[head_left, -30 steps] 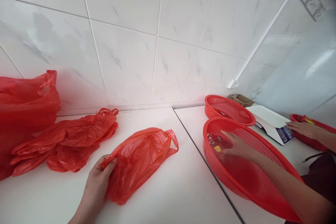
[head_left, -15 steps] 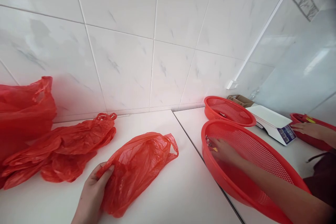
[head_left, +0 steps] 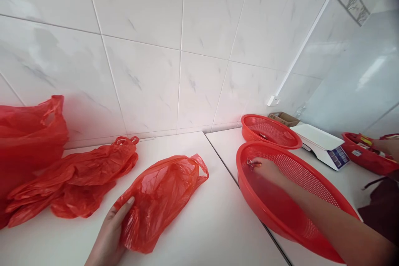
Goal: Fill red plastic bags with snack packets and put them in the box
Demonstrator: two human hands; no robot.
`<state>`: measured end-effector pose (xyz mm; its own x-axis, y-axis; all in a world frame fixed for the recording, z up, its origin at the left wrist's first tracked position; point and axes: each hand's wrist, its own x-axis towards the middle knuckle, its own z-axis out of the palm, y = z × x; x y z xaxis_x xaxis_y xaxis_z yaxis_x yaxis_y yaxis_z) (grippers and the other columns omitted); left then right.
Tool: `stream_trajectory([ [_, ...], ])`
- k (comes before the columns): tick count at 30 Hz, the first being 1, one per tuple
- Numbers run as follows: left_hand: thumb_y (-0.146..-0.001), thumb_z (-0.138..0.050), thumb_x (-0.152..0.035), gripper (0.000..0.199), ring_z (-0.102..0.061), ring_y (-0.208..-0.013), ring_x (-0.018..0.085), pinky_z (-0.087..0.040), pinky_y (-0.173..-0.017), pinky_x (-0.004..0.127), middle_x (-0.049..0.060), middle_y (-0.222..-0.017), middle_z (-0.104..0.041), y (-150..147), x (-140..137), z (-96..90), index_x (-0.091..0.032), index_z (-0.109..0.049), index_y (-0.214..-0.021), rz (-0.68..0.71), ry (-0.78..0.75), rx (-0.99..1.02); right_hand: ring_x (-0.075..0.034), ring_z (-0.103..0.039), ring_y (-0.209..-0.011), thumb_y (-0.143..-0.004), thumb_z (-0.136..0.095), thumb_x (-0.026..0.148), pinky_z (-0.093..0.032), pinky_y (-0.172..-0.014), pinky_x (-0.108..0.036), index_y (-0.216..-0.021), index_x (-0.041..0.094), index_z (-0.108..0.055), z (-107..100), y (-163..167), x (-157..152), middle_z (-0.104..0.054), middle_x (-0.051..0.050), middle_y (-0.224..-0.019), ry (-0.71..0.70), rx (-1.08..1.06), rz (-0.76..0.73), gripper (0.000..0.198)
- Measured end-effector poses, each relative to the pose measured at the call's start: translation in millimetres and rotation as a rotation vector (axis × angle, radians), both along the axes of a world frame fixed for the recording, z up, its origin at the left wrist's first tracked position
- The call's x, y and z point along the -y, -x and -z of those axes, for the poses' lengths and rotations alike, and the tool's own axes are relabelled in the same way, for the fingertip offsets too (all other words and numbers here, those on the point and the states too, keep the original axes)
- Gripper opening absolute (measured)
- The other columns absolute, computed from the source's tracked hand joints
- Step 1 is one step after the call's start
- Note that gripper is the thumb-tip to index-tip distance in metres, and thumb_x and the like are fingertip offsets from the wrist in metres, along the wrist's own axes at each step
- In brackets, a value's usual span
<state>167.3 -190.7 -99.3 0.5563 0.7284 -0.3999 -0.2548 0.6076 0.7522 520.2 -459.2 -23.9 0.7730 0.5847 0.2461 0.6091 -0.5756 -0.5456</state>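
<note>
My left hand [head_left: 116, 220] is closed on the near edge of a red plastic bag [head_left: 162, 199], thumb on top. The thin bag lies puffed on the white table, its handle loop pointing away to the right. Inside a large red perforated basket [head_left: 280, 220], my right hand [head_left: 264, 169] has its fingers drawn together on small shiny wrapped pieces [head_left: 253, 163], which look like wrapped candies. My fingertips are partly hidden, and the basket floor around them looks mostly bare.
More red plastic bags [head_left: 81, 174] lie heaped at left. Behind the large basket are a second red basket [head_left: 271, 131], a cardboard box [head_left: 284, 119] and a white weighing scale [head_left: 324, 143]. Another person's hand [head_left: 386, 146] is over a red basket [head_left: 358, 158] at far right.
My right hand has lifted slightly inside the basket, with the small pieces gathered at its fingers. My left hand keeps the bag. The other person's hand has moved right, away from the scale.
</note>
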Motion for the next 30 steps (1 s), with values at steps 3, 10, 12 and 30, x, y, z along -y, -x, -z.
stream_trajectory([
  [3,-0.06,-0.082,-0.028,0.035,-0.072,-0.072,0.025,-0.057,-0.056,0.027,0.002,-0.076,-0.073,-0.8,1.2,-1.4,-0.019,-0.064,-0.088,0.041,0.023,0.008,-0.021,-0.062,-0.071,-0.08,-0.049,0.028,-0.044,-0.06,-0.03,-0.078,0.021,-0.064,-32.1,-0.9,0.7,-0.067,-0.006,-0.079,-0.005,-0.014,0.025,0.017],
  [10,-0.068,-0.077,-0.031,0.028,-0.072,-0.078,0.025,-0.058,-0.064,0.029,0.006,-0.087,-0.074,-4.4,8.8,-5.0,-0.018,-0.067,-0.09,0.082,0.022,0.052,-0.017,-0.061,-0.078,-0.079,-0.056,0.031,-0.05,-0.065,-0.026,-0.091,0.022,-0.061,-85.4,72.3,-35.3,-0.06,-0.002,-0.094,-0.197,-0.084,-0.132,0.016],
  [12,-0.07,-0.076,-0.033,0.029,-0.072,-0.079,0.026,-0.058,-0.066,0.03,0.007,-0.09,-0.074,-4.2,9.1,-3.4,-0.017,-0.067,-0.093,0.118,0.025,0.078,-0.012,-0.06,-0.063,-0.081,-0.054,0.03,-0.051,-0.053,-0.024,-0.087,0.02,-0.06,-86.0,105.4,-55.6,-0.054,-0.002,-0.094,-0.238,-0.3,-0.358,0.013],
  [30,-0.072,-0.075,-0.03,0.028,-0.071,-0.083,0.027,-0.058,-0.066,0.031,0.009,-0.09,-0.074,-5.8,2.3,2.5,-0.016,-0.069,-0.096,0.149,0.106,0.089,-0.013,-0.055,-0.056,-0.082,-0.052,0.029,-0.041,-0.053,-0.024,-0.067,0.02,-0.059,-84.6,62.8,-58.9,-0.058,0.002,-0.063,0.083,-0.105,-0.225,0.019],
])
